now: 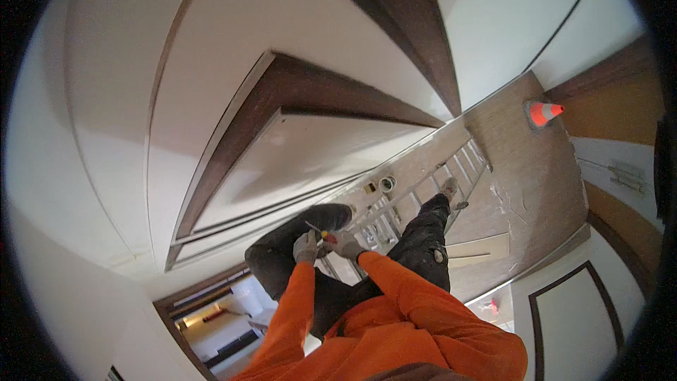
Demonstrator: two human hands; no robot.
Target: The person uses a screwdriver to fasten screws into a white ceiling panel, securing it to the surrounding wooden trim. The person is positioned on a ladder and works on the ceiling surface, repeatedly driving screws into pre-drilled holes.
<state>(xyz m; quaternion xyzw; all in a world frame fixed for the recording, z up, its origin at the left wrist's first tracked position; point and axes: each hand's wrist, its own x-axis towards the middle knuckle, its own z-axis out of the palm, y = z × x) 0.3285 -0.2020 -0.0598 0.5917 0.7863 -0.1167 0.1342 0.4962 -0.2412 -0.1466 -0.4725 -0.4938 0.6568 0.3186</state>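
My two gloved hands are close together above my lap. My right hand (347, 245) is closed around the red and yellow handle of what looks like a screwdriver (328, 237). Its thin shaft points up and to the left. Just left of the handle is my left hand (305, 248), fingers closed; what they grip, if anything, is too small to make out. Both sleeves are orange, and the gloves are pale grey. Beneath me a metal stepladder (415, 197) stands on the floor, with my right foot on one of its rungs and my dark trousers covering part of it.
White wall panels with dark brown trim (303, 85) rise ahead and left. An orange traffic cone (544, 114) stands at the far right. A round container (387, 183) sits by the wall base, and a flat pale board (479, 248) lies on the wooden floor. A doorway (218, 317) opens lower left.
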